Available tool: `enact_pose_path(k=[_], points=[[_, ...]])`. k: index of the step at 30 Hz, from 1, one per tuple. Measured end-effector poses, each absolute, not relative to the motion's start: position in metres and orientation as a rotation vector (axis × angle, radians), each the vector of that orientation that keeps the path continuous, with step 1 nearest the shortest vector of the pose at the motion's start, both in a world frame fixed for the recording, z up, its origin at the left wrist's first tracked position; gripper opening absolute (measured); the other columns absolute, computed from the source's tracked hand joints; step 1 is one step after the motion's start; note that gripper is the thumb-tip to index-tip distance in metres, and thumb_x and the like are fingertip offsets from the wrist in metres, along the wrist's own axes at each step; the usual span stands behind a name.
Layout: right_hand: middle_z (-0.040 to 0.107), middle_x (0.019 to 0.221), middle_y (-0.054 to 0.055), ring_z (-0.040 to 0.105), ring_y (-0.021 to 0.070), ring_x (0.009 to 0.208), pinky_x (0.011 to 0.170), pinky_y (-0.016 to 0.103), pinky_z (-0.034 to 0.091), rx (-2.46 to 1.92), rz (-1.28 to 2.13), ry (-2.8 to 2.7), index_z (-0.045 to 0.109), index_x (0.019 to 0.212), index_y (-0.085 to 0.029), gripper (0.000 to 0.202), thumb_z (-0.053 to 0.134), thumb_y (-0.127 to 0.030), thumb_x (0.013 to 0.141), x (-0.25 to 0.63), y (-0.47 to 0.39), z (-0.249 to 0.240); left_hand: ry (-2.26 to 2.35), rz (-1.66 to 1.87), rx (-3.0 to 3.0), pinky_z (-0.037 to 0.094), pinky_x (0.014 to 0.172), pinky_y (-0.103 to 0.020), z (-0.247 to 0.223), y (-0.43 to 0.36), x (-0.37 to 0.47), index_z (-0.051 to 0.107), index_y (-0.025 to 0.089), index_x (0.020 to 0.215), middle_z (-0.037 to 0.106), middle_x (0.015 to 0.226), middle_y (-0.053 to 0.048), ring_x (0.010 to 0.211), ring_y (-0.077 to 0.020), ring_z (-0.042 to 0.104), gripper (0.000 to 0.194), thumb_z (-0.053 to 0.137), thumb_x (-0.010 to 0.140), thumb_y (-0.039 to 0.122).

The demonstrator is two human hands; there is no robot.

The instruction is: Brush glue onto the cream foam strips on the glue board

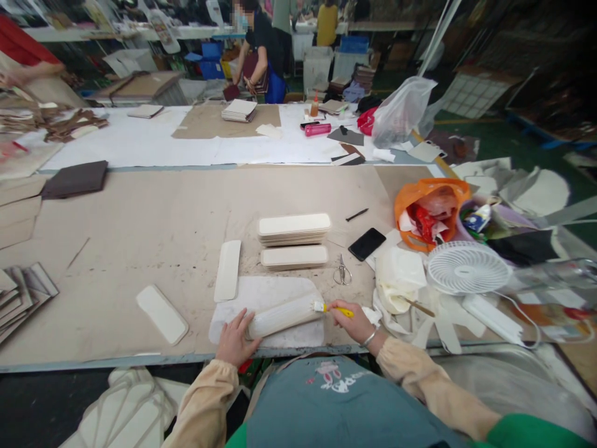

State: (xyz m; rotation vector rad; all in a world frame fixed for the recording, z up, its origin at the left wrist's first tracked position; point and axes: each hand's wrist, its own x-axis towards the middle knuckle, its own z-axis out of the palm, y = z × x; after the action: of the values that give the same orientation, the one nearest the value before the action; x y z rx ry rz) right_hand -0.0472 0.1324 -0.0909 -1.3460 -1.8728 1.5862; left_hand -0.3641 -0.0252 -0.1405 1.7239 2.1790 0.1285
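Observation:
My right hand [351, 320] is closed around the yellow handle of a small brush [336, 309]. Its pale bristles touch the right end of a long off-white strip [284, 316], which has a wet-looking shine. The strip lies slantwise on a whitish mat [298, 290] at the table's front edge. My left hand [237, 338] rests with fingers spread at the strip's left end, pressing on it. Beyond the mat stand two stacks of rounded off-white pieces, a taller one [293, 228] and a lower one [294, 256]. Single pieces lie left of them, one upright in view [227, 270] and one slanted [162, 314].
Right of the stacks are scissors [342, 274], a black phone [367, 244] and a black pen [357, 214]. Farther right stand a white container [402, 270], an orange bag [405, 205] and a white fan [469, 267]. Folded pieces [25, 295] lie at left. A co-worker [259, 53] stands across the tables.

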Motion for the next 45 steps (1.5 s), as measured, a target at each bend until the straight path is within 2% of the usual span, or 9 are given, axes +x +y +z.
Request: enact_pose_path(k=[7, 12, 17, 19, 21, 24, 28, 34, 45], points=[[0.057, 0.053, -0.002, 0.051, 0.0105, 0.048, 0.048, 0.020, 0.043, -1.374, 1.706, -1.670, 0.063, 0.085, -0.018, 0.023, 0.050, -0.035, 0.079, -0.055, 0.140, -0.091, 2.162, 0.090, 1.641, 0.024, 0.101, -0.052, -0.134, -0.024, -0.362, 0.037, 0.024, 0.130, 0.035, 0.140, -0.011, 0.126, -0.0270, 0.035, 0.066, 0.059, 0.069, 0.040], [0.057, 0.052, -0.002, 0.050, 0.0119, 0.048, 0.049, 0.022, 0.042, -1.448, 1.646, -1.756, 0.063, 0.085, -0.018, 0.023, 0.051, -0.037, 0.078, -0.052, 0.140, -0.089, 2.145, 0.080, 1.574, 0.020, 0.104, -0.051, -0.127, -0.023, -0.359, 0.036, 0.024, 0.131, 0.034, 0.141, -0.011, 0.127, -0.0264, 0.032, 0.071, 0.062, 0.066, 0.040], [0.058, 0.056, -0.001, 0.051, 0.0137, 0.050, 0.048, 0.024, 0.042, -1.447, 1.651, -1.708, 0.062, 0.088, -0.019, 0.028, 0.051, -0.044, 0.079, -0.027, 0.139, -0.084, 2.128, 0.192, 1.577, 0.022, 0.104, -0.052, -0.126, -0.027, -0.365, 0.033, 0.024, 0.133, 0.035, 0.140, -0.011, 0.127, -0.0287, 0.033, 0.082, 0.066, 0.062, 0.047], [0.058, 0.059, 0.000, 0.051, 0.0144, 0.051, 0.048, 0.025, 0.043, -1.481, 1.604, -1.636, 0.061, 0.090, -0.020, 0.030, 0.053, -0.046, 0.078, -0.021, 0.138, -0.085, 2.185, 0.297, 1.545, 0.028, 0.103, -0.047, -0.127, -0.025, -0.376, 0.034, 0.021, 0.132, 0.041, 0.136, -0.011, 0.124, -0.0260, 0.037, 0.075, 0.060, 0.068, 0.049], [0.059, 0.062, 0.001, 0.052, 0.0148, 0.053, 0.050, 0.025, 0.045, -1.536, 1.516, -1.566, 0.061, 0.093, -0.020, 0.032, 0.054, -0.047, 0.076, -0.019, 0.137, -0.086, 2.359, 0.354, 1.421, 0.036, 0.098, -0.038, -0.128, -0.016, -0.392, 0.043, 0.018, 0.125, 0.049, 0.127, -0.010, 0.118, -0.0216, 0.045, 0.058, 0.052, 0.076, 0.047], [0.060, 0.066, 0.001, 0.054, 0.0156, 0.056, 0.053, 0.026, 0.047, -1.587, 1.398, -1.481, 0.059, 0.093, -0.020, 0.035, 0.055, -0.050, 0.075, -0.020, 0.136, -0.086, 2.617, 0.298, 1.189, 0.041, 0.090, -0.032, -0.131, 0.009, -0.420, 0.053, 0.015, 0.113, 0.057, 0.114, -0.010, 0.107, -0.0196, 0.052, 0.043, 0.044, 0.082, 0.044], [0.062, 0.067, 0.001, 0.055, 0.0157, 0.058, 0.056, 0.026, 0.049, -1.630, 1.338, -1.479, 0.059, 0.094, -0.020, 0.038, 0.055, -0.052, 0.072, -0.021, 0.135, -0.084, 2.702, 0.222, 1.099, 0.040, 0.088, -0.034, -0.137, 0.049, -0.449, 0.053, 0.010, 0.112, 0.055, 0.112, -0.015, 0.106, -0.0238, 0.052, 0.046, 0.046, 0.081, 0.043], [0.063, 0.064, 0.000, 0.056, 0.0160, 0.056, 0.054, 0.027, 0.048, -1.701, 1.288, -1.449, 0.061, 0.093, -0.019, 0.041, 0.056, -0.053, 0.071, -0.020, 0.133, -0.085, 2.640, 0.051, 1.165, 0.040, 0.083, -0.033, -0.146, 0.082, -0.457, 0.061, 0.011, 0.093, 0.058, 0.099, -0.014, 0.097, -0.0258, 0.055, 0.044, 0.052, 0.073, 0.049], [0.061, 0.067, 0.001, 0.056, 0.0169, 0.059, 0.056, 0.028, 0.049, -1.692, 1.269, -1.492, 0.059, 0.095, -0.020, 0.034, 0.053, -0.048, 0.077, -0.017, 0.131, -0.094, 2.570, -0.075, 1.304, 0.042, 0.078, -0.032, -0.141, 0.082, -0.462, 0.065, 0.013, 0.089, 0.061, 0.093, -0.014, 0.089, -0.0233, 0.058, 0.037, 0.042, 0.080, 0.041]])
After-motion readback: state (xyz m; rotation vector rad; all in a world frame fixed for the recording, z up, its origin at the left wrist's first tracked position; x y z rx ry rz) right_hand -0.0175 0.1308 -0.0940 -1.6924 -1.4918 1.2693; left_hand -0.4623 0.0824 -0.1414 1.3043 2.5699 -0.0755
